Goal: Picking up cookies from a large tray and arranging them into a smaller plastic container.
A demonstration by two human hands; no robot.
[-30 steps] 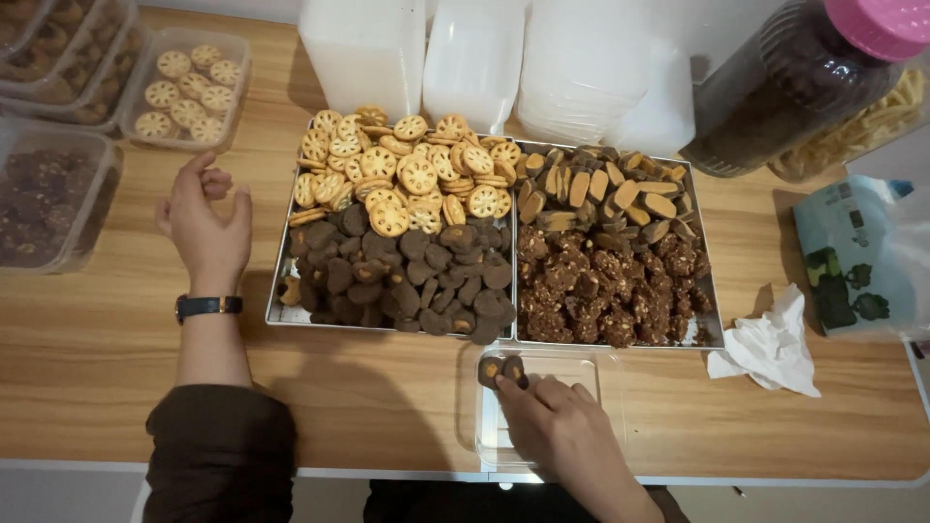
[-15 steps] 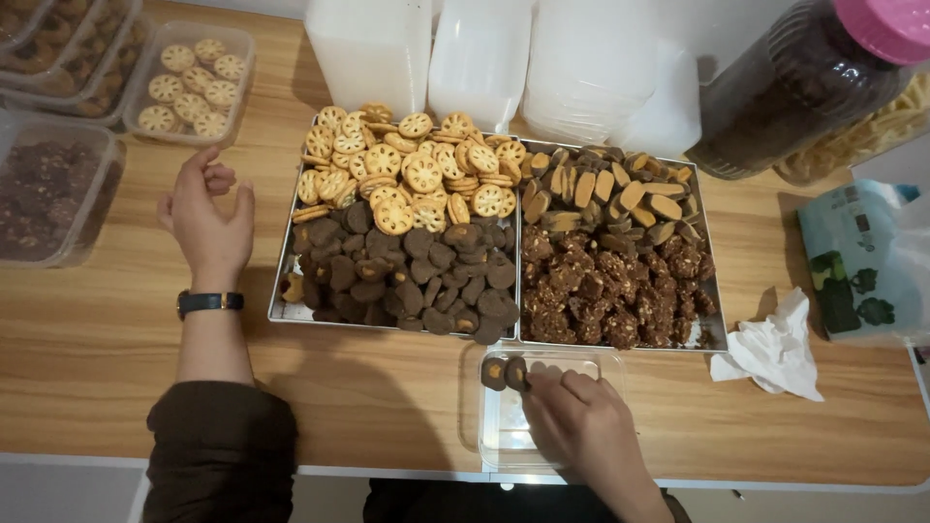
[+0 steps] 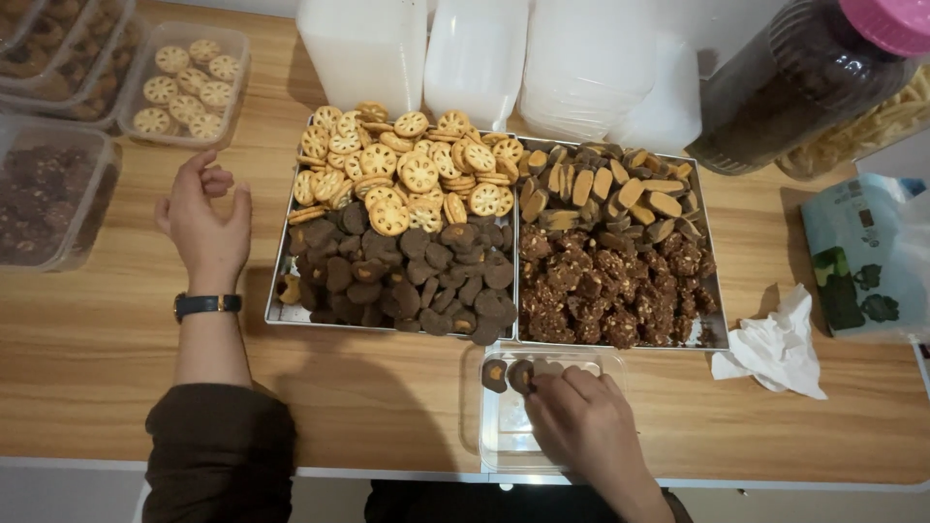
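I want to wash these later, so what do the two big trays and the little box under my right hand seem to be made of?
The trays look like metal, probably stainless steel: grey, dull sheen, thin raised rims. The small box beneath the right hand looks like clear thin plastic: the wooden table shows through it and its rounded corners catch pale glare. Neither material is certain from looks alone.

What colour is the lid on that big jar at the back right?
Pink. The lid tops the dark jar, seen best in the head view.

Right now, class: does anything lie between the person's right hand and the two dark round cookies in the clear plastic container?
Nothing visible does. The right hand already reaches the two dark round cookies at the near left corner of the clear plastic container, fingertips touching one.
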